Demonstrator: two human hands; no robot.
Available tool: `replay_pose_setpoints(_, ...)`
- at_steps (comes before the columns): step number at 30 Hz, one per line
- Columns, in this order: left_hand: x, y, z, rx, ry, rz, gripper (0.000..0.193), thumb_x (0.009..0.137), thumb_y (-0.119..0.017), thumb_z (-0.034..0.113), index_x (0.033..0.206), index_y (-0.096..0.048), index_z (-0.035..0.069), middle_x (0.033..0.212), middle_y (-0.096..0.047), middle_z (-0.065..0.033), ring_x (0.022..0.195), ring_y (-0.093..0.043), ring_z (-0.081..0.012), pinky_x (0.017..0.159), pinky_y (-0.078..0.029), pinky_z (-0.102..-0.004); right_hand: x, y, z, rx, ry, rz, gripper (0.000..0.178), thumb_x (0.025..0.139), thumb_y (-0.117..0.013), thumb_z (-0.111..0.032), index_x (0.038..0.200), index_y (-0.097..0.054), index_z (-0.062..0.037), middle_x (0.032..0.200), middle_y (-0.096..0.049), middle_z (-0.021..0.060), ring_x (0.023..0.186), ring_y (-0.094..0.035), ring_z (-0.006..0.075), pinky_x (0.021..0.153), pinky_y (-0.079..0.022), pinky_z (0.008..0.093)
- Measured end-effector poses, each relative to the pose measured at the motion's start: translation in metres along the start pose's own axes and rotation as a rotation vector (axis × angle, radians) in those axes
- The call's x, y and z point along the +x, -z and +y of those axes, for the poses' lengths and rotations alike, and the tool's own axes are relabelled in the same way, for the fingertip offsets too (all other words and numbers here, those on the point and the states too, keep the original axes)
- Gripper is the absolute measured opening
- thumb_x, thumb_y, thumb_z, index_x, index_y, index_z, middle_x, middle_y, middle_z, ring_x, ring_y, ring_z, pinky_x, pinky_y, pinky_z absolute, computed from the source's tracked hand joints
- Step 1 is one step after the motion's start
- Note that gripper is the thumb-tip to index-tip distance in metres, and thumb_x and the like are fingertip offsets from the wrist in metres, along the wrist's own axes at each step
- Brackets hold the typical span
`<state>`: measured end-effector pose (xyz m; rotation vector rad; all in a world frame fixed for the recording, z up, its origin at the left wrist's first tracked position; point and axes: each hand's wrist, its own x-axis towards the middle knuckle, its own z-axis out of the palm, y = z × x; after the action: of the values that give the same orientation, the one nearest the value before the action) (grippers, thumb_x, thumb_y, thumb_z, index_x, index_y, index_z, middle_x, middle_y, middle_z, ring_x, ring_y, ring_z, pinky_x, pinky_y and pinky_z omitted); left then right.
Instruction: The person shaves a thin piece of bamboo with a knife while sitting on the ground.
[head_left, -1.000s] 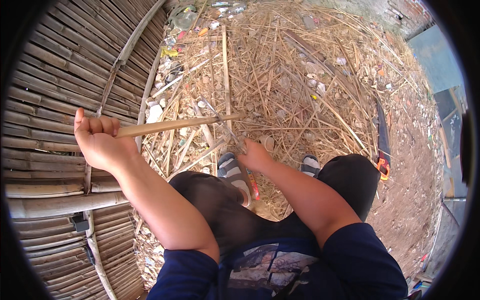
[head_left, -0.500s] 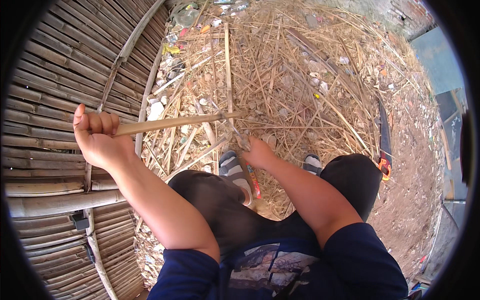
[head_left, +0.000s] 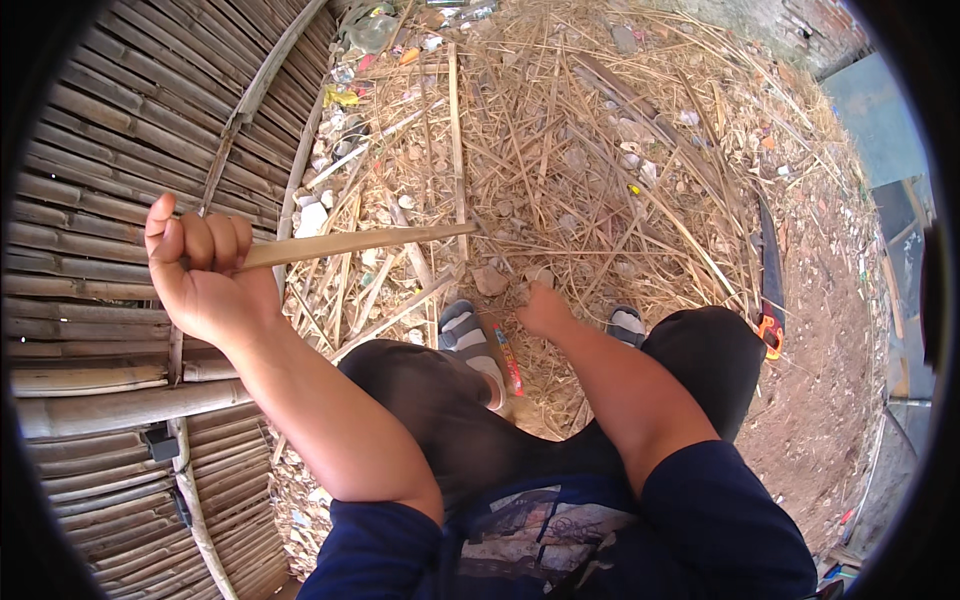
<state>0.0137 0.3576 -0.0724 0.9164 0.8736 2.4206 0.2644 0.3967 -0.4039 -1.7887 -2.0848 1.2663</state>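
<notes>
My left hand (head_left: 213,265), raised at the left in front of the bamboo wall, is closed round one end of a flat bamboo strip (head_left: 360,243). The strip points right, and its far end is over the littered ground. Lower and right of that end, my right hand (head_left: 546,310) is closed on the handle of a knife (head_left: 524,292). Its blade is thin and hard to make out against the straw; it seems to lie near the strip's tip, and I cannot tell whether they touch.
A bamboo-slat wall (head_left: 110,200) rises close on the left. Bamboo splinters and sticks (head_left: 560,150) cover the ground. A handsaw with an orange handle (head_left: 770,335) lies at the right. A red wrapper (head_left: 508,360) is between my feet, beside a striped sock (head_left: 465,335).
My right hand has moved right and slightly down, drawing the knife away along the strip toward its far end. The left hand and strip have shifted only slightly.
</notes>
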Motion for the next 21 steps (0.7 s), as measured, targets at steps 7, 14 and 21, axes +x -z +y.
replay_pose_setpoints(7,-0.001,-0.009,-0.004,-0.057,0.047,-0.106,0.019,0.090,-0.052,0.011,0.104,-0.064,0.005,0.057,-0.022,0.0047,0.050,-0.017,-0.0095,0.050,-0.019,-0.0280,-0.018,0.012,-0.058,0.185,0.304,0.131,0.043,0.078,-0.065,-0.024,0.115,-0.060,-0.0020,0.096,-0.068,0.0231,0.092,-0.067,0.0401,0.082,-0.053,0.0458)
replay_pose_setpoints(14,0.006,0.021,0.002,-0.192,0.108,-0.501,0.022,0.093,-0.048,0.011,0.109,-0.061,0.003,0.054,-0.024,0.0060,0.046,-0.019,-0.0082,0.048,-0.020,-0.0275,-0.036,0.047,-0.124,0.327,0.446,-0.143,0.051,0.079,-0.065,-0.023,0.126,-0.058,-0.0046,0.105,-0.066,0.0230,0.099,-0.064,0.0390,0.090,-0.051,0.0441)
replay_pose_setpoints(21,0.015,0.031,0.003,-0.265,0.146,-0.654,0.023,0.093,-0.048,0.010,0.111,-0.059,0.002,0.053,-0.027,0.0064,0.045,-0.020,-0.0081,0.048,-0.022,-0.0276,0.003,0.013,-0.036,0.198,0.122,-0.013,0.041,0.077,-0.068,-0.026,0.108,-0.058,-0.0014,0.098,-0.068,0.0208,0.091,-0.066,0.0363,0.077,-0.051,0.0442)
